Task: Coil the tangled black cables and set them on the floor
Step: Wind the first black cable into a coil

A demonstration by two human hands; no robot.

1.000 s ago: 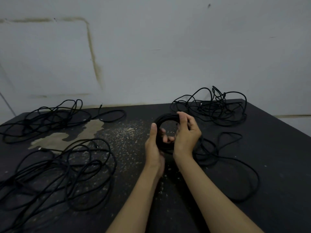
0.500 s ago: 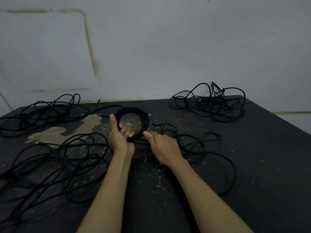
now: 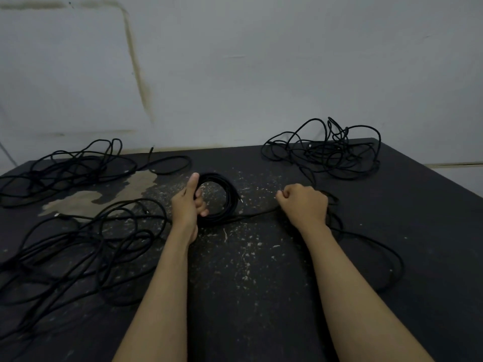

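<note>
My left hand (image 3: 187,205) grips the left side of a partly wound black cable coil (image 3: 229,197), thumb up and fingers through the ring. A straight run of the same cable (image 3: 254,215) leads from the coil's bottom to my right hand (image 3: 304,203), which is closed in a fist around it. Behind and right of that hand the loose remainder of the cable (image 3: 386,257) loops over the dark floor.
Three other tangled black cable piles lie around: one at the back left (image 3: 70,168), one at the near left (image 3: 78,252), one at the back right (image 3: 329,150). The dark floor mat (image 3: 248,283) has pale debris and a worn patch (image 3: 104,194). A grey wall stands behind.
The coil and my left hand shifted left a second ago and have stayed there. My right hand has slid right along the cable, pulling a stretch of it straight.
</note>
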